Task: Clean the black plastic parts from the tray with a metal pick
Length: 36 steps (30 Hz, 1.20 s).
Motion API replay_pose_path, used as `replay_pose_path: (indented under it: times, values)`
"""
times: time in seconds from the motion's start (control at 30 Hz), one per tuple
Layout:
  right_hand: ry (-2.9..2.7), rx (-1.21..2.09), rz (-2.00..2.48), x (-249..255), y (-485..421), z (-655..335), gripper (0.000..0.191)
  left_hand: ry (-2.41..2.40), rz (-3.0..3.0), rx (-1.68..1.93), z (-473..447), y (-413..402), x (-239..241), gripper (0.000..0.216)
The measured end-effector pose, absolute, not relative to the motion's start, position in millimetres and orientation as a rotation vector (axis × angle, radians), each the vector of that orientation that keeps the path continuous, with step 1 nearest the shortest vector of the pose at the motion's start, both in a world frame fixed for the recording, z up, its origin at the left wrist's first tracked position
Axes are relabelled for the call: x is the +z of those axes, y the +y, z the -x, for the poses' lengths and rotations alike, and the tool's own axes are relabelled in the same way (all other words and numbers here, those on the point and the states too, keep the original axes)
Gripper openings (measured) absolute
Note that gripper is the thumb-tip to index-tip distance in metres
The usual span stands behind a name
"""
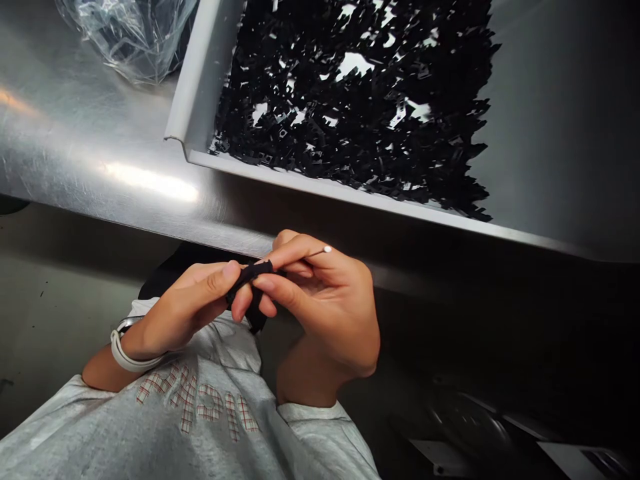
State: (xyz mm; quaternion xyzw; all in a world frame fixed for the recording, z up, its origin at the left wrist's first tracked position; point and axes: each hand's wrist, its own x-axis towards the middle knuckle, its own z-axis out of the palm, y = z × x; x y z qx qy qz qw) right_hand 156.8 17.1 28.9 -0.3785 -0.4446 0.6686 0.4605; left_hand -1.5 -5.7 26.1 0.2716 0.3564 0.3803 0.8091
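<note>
My L hand [187, 303] grips a small blk part [256, 270] btwn thumb & fingers, held up in front of my shirt [200, 373], just off the table edge. My R hand [335, 313] is closed round a thin white-tipped stick [327, 249], w/ thumb & index at the part's R end; can't tell how firmly they press it. Beyond, a pale tray [320, 190] w/ lots of blk pcs [310, 87] sits on the metal table [90, 140], nr a clear plastic bag [145, 47].
</note>
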Motion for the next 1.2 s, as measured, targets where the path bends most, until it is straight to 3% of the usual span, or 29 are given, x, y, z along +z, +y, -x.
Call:
replay_pose_path:
  times: [0.13,0.3,0.5,0.87,1.2]
  values:
    - [-1.174,1.602,0.943,28.7,16.7,-158.1,0.012,0.758,-0.607,0.803,5.0,-8.2,23.4,0.05]
    - [-1.144,1.602,0.902,26.4,13.7,-158.3,0.019,0.792,-0.71,0.781,11.1,-12.8,21.9,0.05]
    - [-1.176,1.551,0.886,26.5,4.8,-158.2,0.013,0.75,-0.728,0.725,11.9,-15.9,31.1,0.052]
    - [-1.3,1.433,0.956,43.4,-1.6,-158.2,0.032,0.603,-0.624,0.649,6.4,-25.3,41.6,0.059]
    - [-1.262,1.461,0.934,46.1,-1.4,-155.7,0.03,0.639,-0.654,0.582,11.2,-22.0,45.8,0.061]
